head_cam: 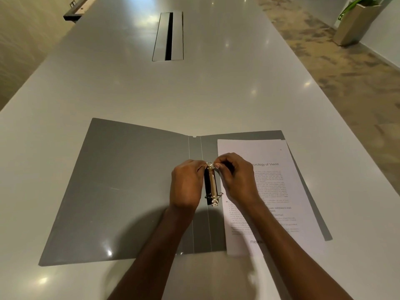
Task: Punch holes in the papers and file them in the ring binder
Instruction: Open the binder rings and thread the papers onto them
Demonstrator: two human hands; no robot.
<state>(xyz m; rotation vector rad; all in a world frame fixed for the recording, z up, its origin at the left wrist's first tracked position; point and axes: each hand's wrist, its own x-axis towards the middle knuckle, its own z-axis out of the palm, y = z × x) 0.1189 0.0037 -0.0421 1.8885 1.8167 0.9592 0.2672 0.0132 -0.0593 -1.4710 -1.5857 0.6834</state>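
A grey ring binder [121,187] lies open and flat on the white table. Its metal ring mechanism [212,187] runs along the spine. My left hand [187,185] pinches the far ring from the left side. From the right, my right hand [234,177] grips the same far ring with its fingertips. The near ring [217,195] shows below my hands. A printed paper [279,191] headed "Neurology of Vision" rests on the binder's right cover, partly under my right hand and forearm. I see no hole punch.
The white table [216,94] stretches far ahead, with a cable slot cover [168,36] in its middle. A chair part [74,11] shows at the far left edge. A planter [355,22] stands on the floor at the far right.
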